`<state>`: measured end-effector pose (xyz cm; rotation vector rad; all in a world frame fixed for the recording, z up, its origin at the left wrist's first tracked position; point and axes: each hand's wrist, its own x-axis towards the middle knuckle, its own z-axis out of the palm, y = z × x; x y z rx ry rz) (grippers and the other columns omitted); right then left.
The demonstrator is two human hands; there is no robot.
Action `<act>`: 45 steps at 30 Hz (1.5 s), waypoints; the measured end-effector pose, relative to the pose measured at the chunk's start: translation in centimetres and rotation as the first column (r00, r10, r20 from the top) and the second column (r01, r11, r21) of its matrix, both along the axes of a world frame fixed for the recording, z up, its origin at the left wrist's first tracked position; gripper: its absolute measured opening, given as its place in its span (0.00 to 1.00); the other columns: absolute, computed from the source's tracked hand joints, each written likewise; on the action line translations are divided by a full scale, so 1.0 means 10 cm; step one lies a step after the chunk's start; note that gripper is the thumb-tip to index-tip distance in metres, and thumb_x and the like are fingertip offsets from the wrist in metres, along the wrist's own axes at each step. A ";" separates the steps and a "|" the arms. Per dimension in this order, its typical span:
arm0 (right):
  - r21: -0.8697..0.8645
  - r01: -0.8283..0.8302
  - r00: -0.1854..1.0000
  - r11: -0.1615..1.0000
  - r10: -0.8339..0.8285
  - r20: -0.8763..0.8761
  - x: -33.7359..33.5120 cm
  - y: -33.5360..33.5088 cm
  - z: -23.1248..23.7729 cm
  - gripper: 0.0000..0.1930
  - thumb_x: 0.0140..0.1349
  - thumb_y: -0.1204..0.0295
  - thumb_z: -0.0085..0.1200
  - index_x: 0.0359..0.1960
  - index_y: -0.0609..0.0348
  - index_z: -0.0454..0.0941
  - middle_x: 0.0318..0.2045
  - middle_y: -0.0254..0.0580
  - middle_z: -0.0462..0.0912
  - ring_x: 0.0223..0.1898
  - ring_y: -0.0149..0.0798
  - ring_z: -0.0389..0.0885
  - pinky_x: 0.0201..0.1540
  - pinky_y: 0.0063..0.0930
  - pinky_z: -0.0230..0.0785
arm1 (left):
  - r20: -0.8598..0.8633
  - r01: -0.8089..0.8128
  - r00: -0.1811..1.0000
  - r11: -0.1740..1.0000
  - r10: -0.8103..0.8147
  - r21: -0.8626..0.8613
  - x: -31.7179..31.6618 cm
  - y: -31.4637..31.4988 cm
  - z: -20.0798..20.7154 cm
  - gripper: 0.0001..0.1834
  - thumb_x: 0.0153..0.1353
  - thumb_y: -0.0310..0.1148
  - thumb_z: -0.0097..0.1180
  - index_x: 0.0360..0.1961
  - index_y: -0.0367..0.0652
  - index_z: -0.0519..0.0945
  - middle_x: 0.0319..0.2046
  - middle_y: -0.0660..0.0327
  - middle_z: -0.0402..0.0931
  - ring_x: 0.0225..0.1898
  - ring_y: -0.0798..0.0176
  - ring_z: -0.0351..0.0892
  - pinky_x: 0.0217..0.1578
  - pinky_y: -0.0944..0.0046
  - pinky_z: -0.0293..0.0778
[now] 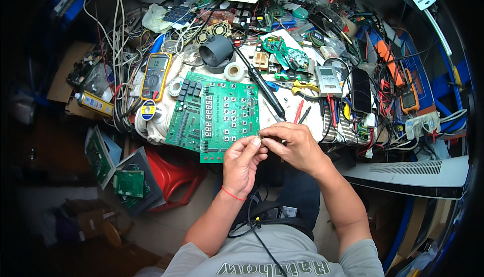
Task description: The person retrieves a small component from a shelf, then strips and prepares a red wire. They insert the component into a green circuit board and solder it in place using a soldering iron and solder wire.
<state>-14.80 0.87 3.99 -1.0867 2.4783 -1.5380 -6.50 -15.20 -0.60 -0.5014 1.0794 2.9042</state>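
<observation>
Just past the near edge of the bench, my left hand (239, 162) and my right hand (296, 148) meet fingertip to fingertip. Both are closed in a pinch around something too small to name. Beside my left hand lies a green circuit board (236, 118) with a row of digit displays and several push buttons. Its near corner reaches over the bench edge. Partly beneath it, on the left, is a second green circuit board (182, 126) with black block-shaped parts. A long black pen-shaped tool (263, 86) points down toward my right hand.
Left of the boards are a yellow multimeter (156, 77) and a solder spool (147, 110). Red and black probes (299, 109), yellow-handled pliers (305, 86), a grey meter (328, 80) and a phone (360, 90) lie rightward. Electronic scrap fills the back. A red stool (176, 176) stands below left.
</observation>
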 end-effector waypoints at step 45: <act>0.246 0.200 0.978 0.948 -0.207 0.001 -0.97 -0.27 -0.34 0.12 0.61 0.70 0.67 0.45 0.58 0.90 0.35 0.46 0.90 0.35 0.45 0.88 0.43 0.36 0.80 | 0.379 0.331 0.922 0.355 0.076 -0.875 1.07 -0.50 -1.62 0.08 0.67 0.33 0.66 0.39 0.39 0.89 0.22 0.65 0.82 0.23 0.74 0.79 0.28 0.66 0.75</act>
